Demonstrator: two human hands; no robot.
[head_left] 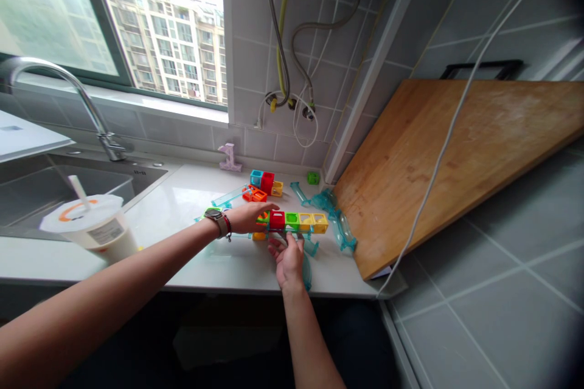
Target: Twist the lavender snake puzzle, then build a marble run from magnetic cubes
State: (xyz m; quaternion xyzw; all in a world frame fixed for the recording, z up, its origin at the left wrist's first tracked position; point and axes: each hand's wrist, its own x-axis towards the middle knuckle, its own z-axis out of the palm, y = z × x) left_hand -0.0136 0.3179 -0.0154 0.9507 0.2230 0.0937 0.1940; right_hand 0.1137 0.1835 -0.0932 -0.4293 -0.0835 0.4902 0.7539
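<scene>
A row of see-through toy cube blocks (292, 220) in red, green and yellow stretches across the counter, with a turquoise track piece along its near side. My left hand (249, 217), wearing a watch, closes around the row's left end; some of its fingers are hidden behind the blocks. Just below the row, my right hand (288, 258) is palm up with half-curled fingers apart, its thumb close to the row's near edge. Whether the thumb touches is unclear. An orange block (260, 236) shows beneath the left end. A turquoise curved piece (307, 270) lies partly behind my right hand.
Behind are joined blocks (262, 180), orange blocks (254, 194), a green cube (312, 178) and a purple figure (229, 158). Turquoise track pieces (341, 228) lie by the leaning wooden board (456, 158). A drink cup (91, 225) stands left, near the sink (148, 175).
</scene>
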